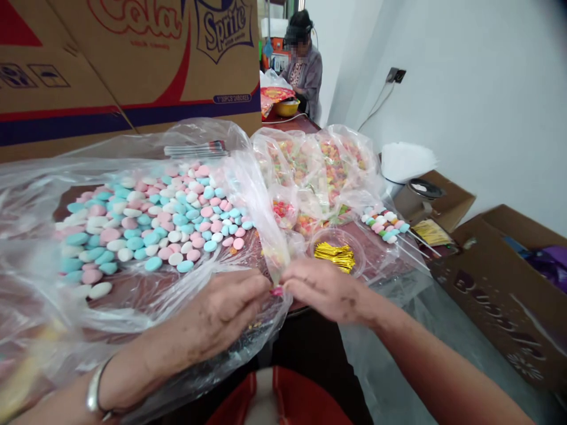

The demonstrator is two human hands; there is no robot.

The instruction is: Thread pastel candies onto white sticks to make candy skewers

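Observation:
My left hand [225, 313] and my right hand [325, 289] meet at the table's near edge, both pinched on the lower end of a narrow clear plastic sleeve [266, 224] that rises between them. A small pink candy [277, 290] shows at the pinch. Behind my left hand lies a spread of pink, blue and white candies [150, 224] on a large clear plastic sheet [39, 236]. Just beyond my right hand a clear dish holds gold twist ties [334, 255]. To its right lie finished candy skewers [385, 225].
Clear bags of mixed coloured sweets [319, 165] stand behind the dish. Cardboard boxes [133, 59] wall off the back left. An open brown box [500, 283] sits at the right. A person [303, 65] sits at the far end of the table.

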